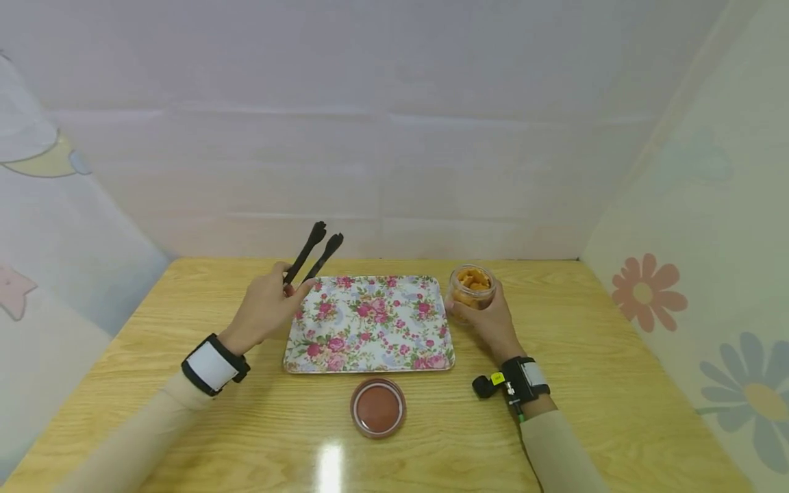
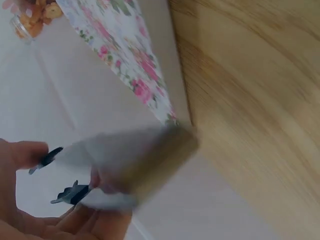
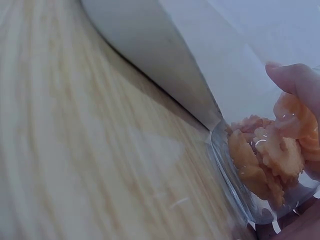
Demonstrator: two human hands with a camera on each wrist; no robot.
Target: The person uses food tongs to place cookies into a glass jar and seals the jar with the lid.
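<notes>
Head view showed a wooden table point(image 1: 585, 383) set against pale walls, and on it, lying flat at the middle, a floral tray point(image 1: 368, 324). Just in front of the tray's near edge lay a round brown lid point(image 1: 378, 407), apart from both hands. The left hand point(image 1: 266, 308) was raised beside the tray's left rim, fingers curled round the lower ends of black tongs point(image 1: 313, 253), whose two arms pointed up and away with their tips slightly parted. The right hand point(image 1: 487, 320) gripped a clear jar point(image 1: 472, 287) standing open just beside the tray's right rim. In the right wrist view the jar point(image 3: 265, 175) was seen close, packed with orange snacks point(image 3: 272, 150), a thumb point(image 3: 295, 82) pressed on the glass. The left wrist view was blurred; the tong tips point(image 2: 70, 192) showed between the fingers.
</notes>
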